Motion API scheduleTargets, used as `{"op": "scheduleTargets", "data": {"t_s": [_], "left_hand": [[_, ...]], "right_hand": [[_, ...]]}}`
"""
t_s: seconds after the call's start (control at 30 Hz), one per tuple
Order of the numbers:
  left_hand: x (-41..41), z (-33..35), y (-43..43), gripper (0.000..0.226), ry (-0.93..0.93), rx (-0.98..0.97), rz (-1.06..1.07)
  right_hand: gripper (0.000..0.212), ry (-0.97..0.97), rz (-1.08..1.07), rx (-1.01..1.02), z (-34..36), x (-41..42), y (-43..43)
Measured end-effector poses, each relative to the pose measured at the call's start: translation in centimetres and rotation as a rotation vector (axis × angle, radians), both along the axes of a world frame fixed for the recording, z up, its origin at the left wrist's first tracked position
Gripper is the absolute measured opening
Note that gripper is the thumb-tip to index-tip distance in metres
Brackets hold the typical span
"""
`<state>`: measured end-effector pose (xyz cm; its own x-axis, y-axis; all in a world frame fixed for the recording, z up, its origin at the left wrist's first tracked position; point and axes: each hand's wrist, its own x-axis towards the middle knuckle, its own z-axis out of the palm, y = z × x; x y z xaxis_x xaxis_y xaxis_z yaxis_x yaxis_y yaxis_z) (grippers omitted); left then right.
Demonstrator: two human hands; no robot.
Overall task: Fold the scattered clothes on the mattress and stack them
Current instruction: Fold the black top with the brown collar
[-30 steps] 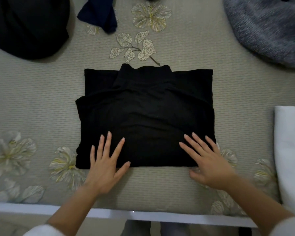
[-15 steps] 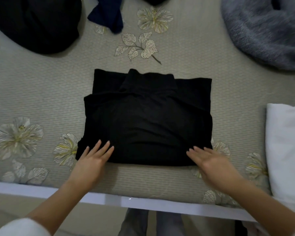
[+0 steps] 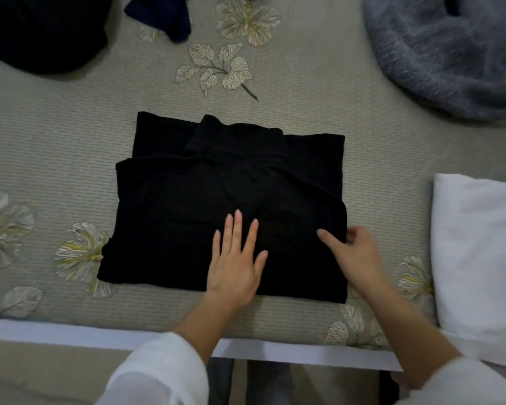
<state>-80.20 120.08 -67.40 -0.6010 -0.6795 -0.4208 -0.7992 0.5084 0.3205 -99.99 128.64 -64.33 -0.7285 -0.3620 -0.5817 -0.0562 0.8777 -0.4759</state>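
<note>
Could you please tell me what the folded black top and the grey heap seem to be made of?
The folded black top looks like a soft matte knit: limp folds, no sheen. The grey heap is likely fleece or brushed wool, given its fuzzy, heathered nap.

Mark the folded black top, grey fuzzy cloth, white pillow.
black top (image 3: 187, 217), head view, flat middle of the folded front
grey fuzzy cloth (image 3: 438, 54), head view, middle of the heap
white pillow (image 3: 479, 244), head view, middle of its top face

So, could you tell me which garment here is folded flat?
The black high-necked top under the left hand; the grey fuzzy garment and navy cloth lie bunched.
</note>
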Motion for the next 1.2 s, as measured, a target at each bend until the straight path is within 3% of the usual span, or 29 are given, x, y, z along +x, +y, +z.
{"op": "scheduleTargets", "data": {"t_s": [0.07,0.17,0.27,0.33,0.43,0.53,0.7,0.87,0.93,1.03,1.1,1.2], "left_hand": [[-0.4,-0.7,0.4,0.069,-0.059,0.038,0.006],[-0.2,-0.7,-0.1,0.07,-0.075,0.092,-0.011],[0.2,0.2,-1.0,0.071,-0.058,0.16,-0.042],[0.2,1.4,-1.6,0.077,0.015,0.292,-0.026],[-0.1,3.5,-0.9,0.096,0.216,0.39,-0.105],[-1.3,4.2,1.9,0.111,0.245,0.365,-0.168],[-3.2,4.1,2.7,0.083,0.483,0.499,0.281],[-1.1,5.0,2.3,0.083,0.629,0.655,0.284],[0.2,5.3,1.9,0.087,0.687,0.704,0.316],[1.5,6.2,1.0,0.086,0.825,0.765,0.474],[2.2,6.9,0.1,0.075,0.923,0.785,0.642],[3.8,7.9,-1.5,0.054,1.05,0.785,0.898]], "right_hand": [[0.081,-0.085,-0.079,-0.023,-0.2,0.4,-0.4],[0.054,-0.185,-0.207,-0.094,0.4,0.4,-0.8],[0.049,-0.512,-0.353,-0.18,1.3,-0.4,-1.2],[0.045,-0.676,-0.322,-0.209,2.0,-0.9,-1.6],[0.037,-0.75,-0.238,-0.233,3.2,-1.1,-3.2],[0.033,-0.748,-0.17,-0.218,3.8,-1.0,-4.9],[0.036,-0.482,-0.108,-0.221,3.5,-0.7,-7.4],[0.056,-0.558,-0.444,-0.321,1.9,-1.9,-9.9],[0.05,-0.543,-0.539,-0.307,1.6,-2.1,-11.2],[0.045,-0.485,-0.51,-0.323,2.8,-0.7,-13.6],[0.044,-0.449,-0.439,-0.384,4.2,0.9,-15.6],[0.028,-0.352,-0.333,-0.461,6.1,4.0,-18.9]]}}
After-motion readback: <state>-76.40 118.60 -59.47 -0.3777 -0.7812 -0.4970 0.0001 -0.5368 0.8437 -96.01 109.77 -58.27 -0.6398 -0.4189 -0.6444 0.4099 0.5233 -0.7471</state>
